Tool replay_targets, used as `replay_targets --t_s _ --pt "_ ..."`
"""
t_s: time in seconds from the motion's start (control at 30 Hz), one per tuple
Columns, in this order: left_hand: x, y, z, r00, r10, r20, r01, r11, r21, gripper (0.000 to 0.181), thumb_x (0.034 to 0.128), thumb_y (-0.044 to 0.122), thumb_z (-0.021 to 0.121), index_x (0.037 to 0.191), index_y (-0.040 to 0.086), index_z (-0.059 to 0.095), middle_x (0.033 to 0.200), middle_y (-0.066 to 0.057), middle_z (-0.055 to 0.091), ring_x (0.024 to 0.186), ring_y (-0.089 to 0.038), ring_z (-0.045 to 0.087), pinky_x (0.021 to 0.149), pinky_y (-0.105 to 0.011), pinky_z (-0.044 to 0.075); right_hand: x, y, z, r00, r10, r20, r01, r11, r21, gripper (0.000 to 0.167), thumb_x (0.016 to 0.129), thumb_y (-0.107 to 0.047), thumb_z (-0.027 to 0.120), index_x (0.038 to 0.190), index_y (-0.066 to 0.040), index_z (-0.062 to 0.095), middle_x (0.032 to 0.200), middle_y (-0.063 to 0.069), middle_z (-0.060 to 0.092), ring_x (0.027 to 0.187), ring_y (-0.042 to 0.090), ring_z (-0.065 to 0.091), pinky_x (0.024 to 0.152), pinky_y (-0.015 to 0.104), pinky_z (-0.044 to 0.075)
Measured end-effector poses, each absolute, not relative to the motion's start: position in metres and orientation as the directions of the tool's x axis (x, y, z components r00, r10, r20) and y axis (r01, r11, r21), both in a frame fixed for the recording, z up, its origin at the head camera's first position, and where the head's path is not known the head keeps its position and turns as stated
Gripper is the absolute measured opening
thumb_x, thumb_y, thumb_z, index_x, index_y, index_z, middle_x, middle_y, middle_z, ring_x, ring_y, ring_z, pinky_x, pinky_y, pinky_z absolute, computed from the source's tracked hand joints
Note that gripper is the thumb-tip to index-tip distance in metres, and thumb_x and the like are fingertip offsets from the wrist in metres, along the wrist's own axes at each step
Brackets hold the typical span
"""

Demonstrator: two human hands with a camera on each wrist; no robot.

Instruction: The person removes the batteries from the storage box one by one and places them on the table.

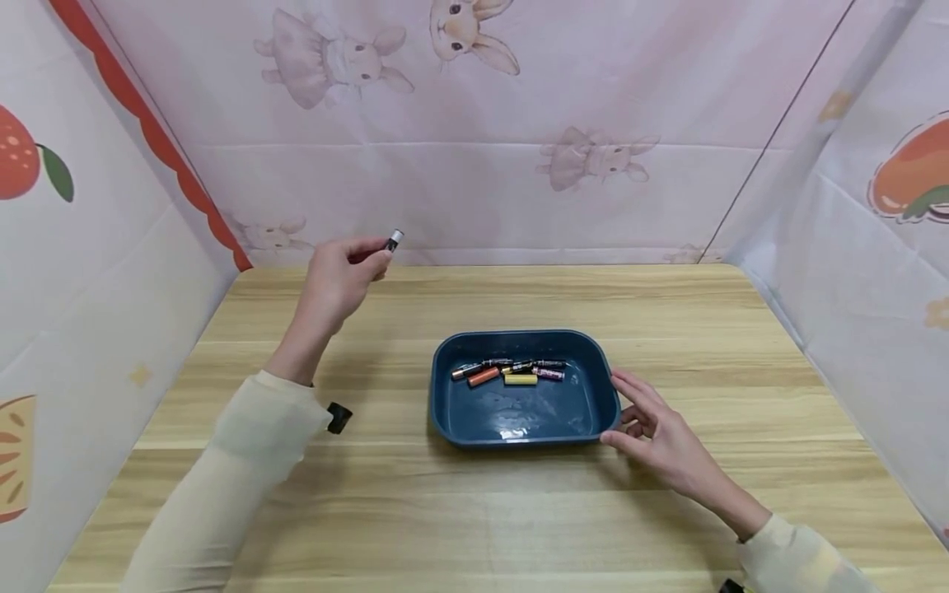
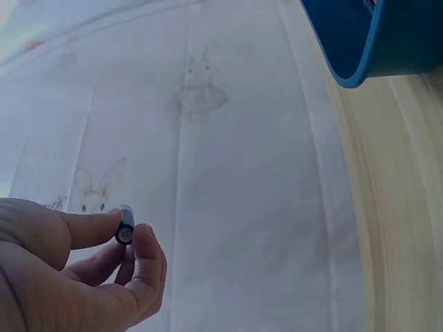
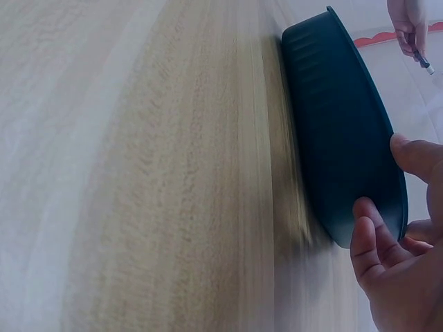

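Note:
My left hand (image 1: pixel 337 280) is raised above the back left of the table, pinching a small black and silver battery (image 1: pixel 394 240) between thumb and fingers. In the left wrist view, one round end of the battery (image 2: pixel 124 228) faces the camera. A dark blue plastic tub (image 1: pixel 519 424) stands on the table, with several small batteries (image 1: pixel 521 380) in orange, yellow, purple and black lying inside along its far side. At the tub's right end, my right hand (image 1: pixel 660 436) holds the rim and wall with thumb and fingers spread across it, also seen in the right wrist view.
The tub rests on a light wood-grain table (image 1: pixel 482 519). A pink cloth printed with rabbits (image 1: pixel 482 198) hangs behind the table, and white printed cloths (image 1: pixel 96 272) stand at both sides.

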State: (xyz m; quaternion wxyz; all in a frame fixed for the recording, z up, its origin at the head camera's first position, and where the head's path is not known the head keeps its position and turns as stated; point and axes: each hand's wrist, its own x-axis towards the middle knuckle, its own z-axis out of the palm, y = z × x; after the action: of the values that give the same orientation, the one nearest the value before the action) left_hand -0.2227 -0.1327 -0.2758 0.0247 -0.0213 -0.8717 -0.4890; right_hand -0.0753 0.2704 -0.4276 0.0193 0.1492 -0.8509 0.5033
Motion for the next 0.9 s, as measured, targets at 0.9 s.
replay_targets --t_s 0.9 --pt "-0.255 -0.123 -0.330 -0.998 -0.053 0.019 -0.007 0.455 0.891 0.031 0.1050 0.020 0.063 0.129 0.002 0.072 0.106 -0.011 0.068 0.089 -0.017 0.062 0.071 -0.020 0.050 -0.077 0.271 -0.430 -0.950 -0.241 0.198 -0.287 0.426 -0.858 0.074 0.090 -0.001 0.079 0.153 0.008 0.040 0.157 0.023 0.037 0.091 0.010 0.067 0.071 0.022 0.054"
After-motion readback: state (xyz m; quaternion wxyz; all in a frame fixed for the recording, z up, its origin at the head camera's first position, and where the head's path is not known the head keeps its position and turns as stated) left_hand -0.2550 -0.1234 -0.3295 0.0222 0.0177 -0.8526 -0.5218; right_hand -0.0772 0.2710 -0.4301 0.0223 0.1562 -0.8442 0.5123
